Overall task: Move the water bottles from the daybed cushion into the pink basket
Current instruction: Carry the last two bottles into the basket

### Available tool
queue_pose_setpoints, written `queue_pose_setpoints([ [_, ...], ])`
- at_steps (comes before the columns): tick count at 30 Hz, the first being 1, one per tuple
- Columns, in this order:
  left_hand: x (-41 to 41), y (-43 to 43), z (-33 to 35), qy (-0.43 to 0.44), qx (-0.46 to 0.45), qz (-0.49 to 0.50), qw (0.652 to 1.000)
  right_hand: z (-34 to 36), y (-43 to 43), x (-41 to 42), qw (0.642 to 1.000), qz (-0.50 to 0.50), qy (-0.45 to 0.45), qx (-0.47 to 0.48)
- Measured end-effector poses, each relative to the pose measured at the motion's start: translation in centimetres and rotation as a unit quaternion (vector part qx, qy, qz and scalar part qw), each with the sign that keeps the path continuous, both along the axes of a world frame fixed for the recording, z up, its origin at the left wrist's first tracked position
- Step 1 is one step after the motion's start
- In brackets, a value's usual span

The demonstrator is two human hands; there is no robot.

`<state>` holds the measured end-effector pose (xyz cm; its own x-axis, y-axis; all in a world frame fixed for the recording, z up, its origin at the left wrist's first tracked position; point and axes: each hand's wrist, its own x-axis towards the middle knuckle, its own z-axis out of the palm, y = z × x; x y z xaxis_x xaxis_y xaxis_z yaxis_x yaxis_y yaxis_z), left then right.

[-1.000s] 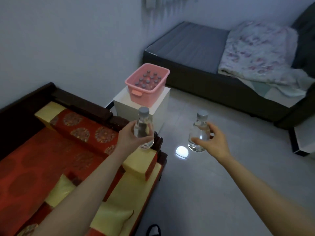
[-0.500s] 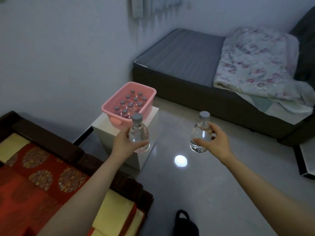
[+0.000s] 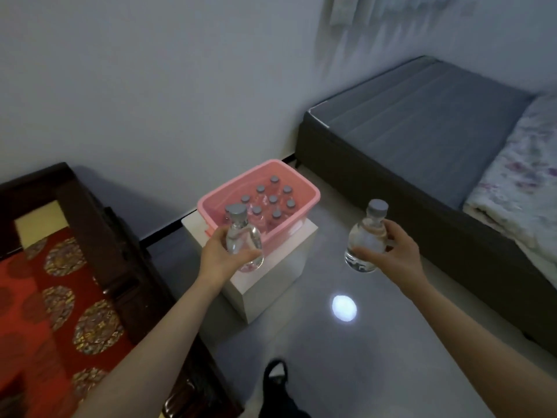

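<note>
Left hand: the left hand (image 3: 223,257) has its fingers curled round the lower body of a clear water bottle (image 3: 242,239), which it holds upright with the grey cap on top.
Right hand: the right hand (image 3: 394,254) grips a second water bottle (image 3: 366,239) from the side, thumb on the near face and fingers wrapped behind. This one is also upright and grey-capped.
Left bottle's place: it shows in front of the near left corner of the pink basket (image 3: 313,197), its cap overlapping the rim. Whether it is already over the opening cannot be told.
Right bottle's place: it is over the floor (image 3: 361,357), to the right of the basket and clear of it, between the basket and the bed (image 3: 422,116).
Basket: it sits on a small white tabletop (image 3: 307,230) by the wall. Inside, grey-capped bottles (image 3: 272,200) stand upright in rows.
Daybed: a dark wooden frame (image 3: 99,236) with a red patterned cushion (image 3: 45,297) lies at the left, below the left forearm.
Bed: a grey mattress with a floral blanket (image 3: 518,182) at its right end.
Floor: a bright light spot (image 3: 344,307) reflects between the two forearms.
</note>
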<state>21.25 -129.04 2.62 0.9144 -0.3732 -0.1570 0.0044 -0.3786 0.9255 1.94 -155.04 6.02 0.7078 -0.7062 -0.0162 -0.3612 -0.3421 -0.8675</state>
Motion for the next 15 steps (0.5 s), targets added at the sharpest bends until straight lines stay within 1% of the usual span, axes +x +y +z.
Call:
queue_pose_setpoints([
  [5, 4.1, -3.0, -2.3, 0.019, 0.014, 0.055, 0.998, -2.1, -4.0, 7.4, 0.997, 0.074, 0.006, 0.008],
  [8, 7.5, -5.4, -3.5, 0.028, 0.020, 0.065, 0.997, -3.1, -6.7, 12.7, 0.994, 0.103, 0.001, 0.023],
  [11, 9.1, -7.0, -4.3, 0.033, 0.021, 0.077, 0.996, -3.8, -8.4, 17.2, 0.990, 0.137, 0.003, 0.039],
  [15, 11.0, -8.1, -4.9, 0.048, 0.036, 0.088, 0.994, -5.1, -9.5, 22.0, 0.981, 0.183, 0.029, 0.054],
])
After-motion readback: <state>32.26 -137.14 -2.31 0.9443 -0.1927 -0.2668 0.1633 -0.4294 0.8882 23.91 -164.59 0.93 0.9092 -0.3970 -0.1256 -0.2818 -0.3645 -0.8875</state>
